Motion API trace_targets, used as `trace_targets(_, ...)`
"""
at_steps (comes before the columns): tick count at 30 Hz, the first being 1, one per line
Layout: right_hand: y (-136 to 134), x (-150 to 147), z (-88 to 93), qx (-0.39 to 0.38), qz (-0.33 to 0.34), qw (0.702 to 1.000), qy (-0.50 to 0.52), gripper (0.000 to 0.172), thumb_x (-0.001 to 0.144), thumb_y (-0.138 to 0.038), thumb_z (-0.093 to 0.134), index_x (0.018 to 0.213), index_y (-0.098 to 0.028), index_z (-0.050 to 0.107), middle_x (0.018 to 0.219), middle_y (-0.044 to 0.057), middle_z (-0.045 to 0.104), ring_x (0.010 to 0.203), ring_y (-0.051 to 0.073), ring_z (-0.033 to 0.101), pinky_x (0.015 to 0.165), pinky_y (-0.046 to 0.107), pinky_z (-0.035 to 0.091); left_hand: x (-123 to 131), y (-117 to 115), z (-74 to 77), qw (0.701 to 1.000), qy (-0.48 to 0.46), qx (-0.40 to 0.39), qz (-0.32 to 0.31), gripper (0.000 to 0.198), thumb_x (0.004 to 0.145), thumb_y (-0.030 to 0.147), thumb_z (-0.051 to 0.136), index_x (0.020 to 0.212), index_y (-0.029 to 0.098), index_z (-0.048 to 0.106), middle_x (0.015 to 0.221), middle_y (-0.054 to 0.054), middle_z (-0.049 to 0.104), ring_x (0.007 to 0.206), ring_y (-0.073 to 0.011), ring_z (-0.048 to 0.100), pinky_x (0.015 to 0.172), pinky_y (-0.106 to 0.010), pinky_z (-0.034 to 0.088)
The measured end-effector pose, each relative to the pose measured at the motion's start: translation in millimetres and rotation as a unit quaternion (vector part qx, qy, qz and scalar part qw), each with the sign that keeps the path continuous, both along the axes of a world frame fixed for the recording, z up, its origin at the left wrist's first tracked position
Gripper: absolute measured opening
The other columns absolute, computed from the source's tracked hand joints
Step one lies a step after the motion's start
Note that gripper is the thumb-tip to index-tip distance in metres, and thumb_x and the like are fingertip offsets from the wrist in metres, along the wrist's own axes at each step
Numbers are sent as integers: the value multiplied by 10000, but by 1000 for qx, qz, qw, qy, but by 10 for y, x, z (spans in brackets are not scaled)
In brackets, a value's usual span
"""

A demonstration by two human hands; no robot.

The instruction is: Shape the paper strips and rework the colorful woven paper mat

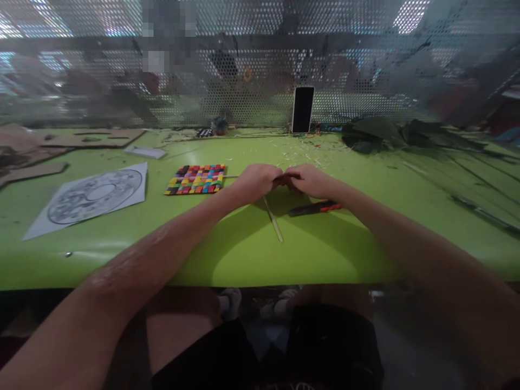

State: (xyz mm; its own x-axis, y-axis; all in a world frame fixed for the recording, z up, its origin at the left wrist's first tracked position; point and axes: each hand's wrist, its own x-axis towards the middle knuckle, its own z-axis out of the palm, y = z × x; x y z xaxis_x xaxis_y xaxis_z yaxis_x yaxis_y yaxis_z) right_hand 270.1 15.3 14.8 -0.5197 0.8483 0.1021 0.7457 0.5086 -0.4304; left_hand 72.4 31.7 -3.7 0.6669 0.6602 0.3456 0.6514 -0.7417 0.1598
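My left hand [260,180] and my right hand [311,180] meet over the middle of the table, fingers curled and fingertips together. Whatever they pinch is hidden behind the fingers. Below my left hand, a thin pale strip [273,221] slants down towards me; its upper end is out of sight. Another pale strip [231,176] shows between my left hand and a colourful woven mat [197,180] to its left. Just under my right hand lies a dark-bladed cutting tool with a red handle [312,208], partly covered by my wrist.
A paper with a printed round design [97,195] lies at left, near cardboard pieces [87,138]. A phone [303,110] leans against the perforated metal screen [252,81] at the back. Pale shavings [290,153] litter the green table [244,260]. Dark leaves [365,134] lie at right.
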Motion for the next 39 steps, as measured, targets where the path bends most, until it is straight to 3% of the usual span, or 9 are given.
trace_targets(10,-19,2,58,-13,5,1000,14,253,952,-137,502,704,-170,536,612,1,572,592,122,498,617,252,329,3,0,32,998,52,-24,-7,240,913,110,463,920,133,702,895,-106,739,805,-199,668,736,-277,469)
trace_targets(15,28,48,4,-90,4,991,102,304,1016,-235,510,720,-175,543,561,-9,574,519,113,536,556,234,367,12,-42,78,995,95,-2,10,273,942,105,427,1039,128,681,995,-119,736,901,-214,681,778,-288,488)
trace_targets(21,68,73,-49,-189,4,959,212,242,1004,-242,562,777,-163,596,593,-4,612,524,114,590,549,230,440,24,-186,208,992,121,-11,32,274,985,114,394,1115,132,634,1007,-113,720,909,-213,674,766,-284,478)
trace_targets(27,94,102,-67,-220,17,947,233,238,974,-271,600,766,-157,625,608,3,622,546,114,597,556,228,448,64,-251,268,986,162,7,38,307,1035,221,365,1078,103,646,974,-139,714,847,-232,665,725,-308,459)
trace_targets(31,92,115,-75,-241,20,938,248,202,946,-263,598,781,-157,647,635,12,632,565,121,597,563,236,445,70,-257,265,987,160,17,32,300,1026,230,386,1079,111,657,973,-135,720,829,-227,658,702,-300,439)
trace_targets(36,49,122,-73,-292,31,906,306,152,885,-245,609,763,-159,640,676,18,641,588,118,587,564,234,455,57,-259,252,993,114,18,12,299,1022,244,390,1036,132,666,882,-101,709,758,-201,626,632,-287,378)
trace_targets(39,46,113,-83,-287,24,906,309,130,868,-225,606,759,-162,640,683,20,644,597,121,593,566,232,467,40,-226,212,997,73,31,-10,294,1007,240,398,952,143,670,815,-84,688,708,-187,590,607,-292,347)
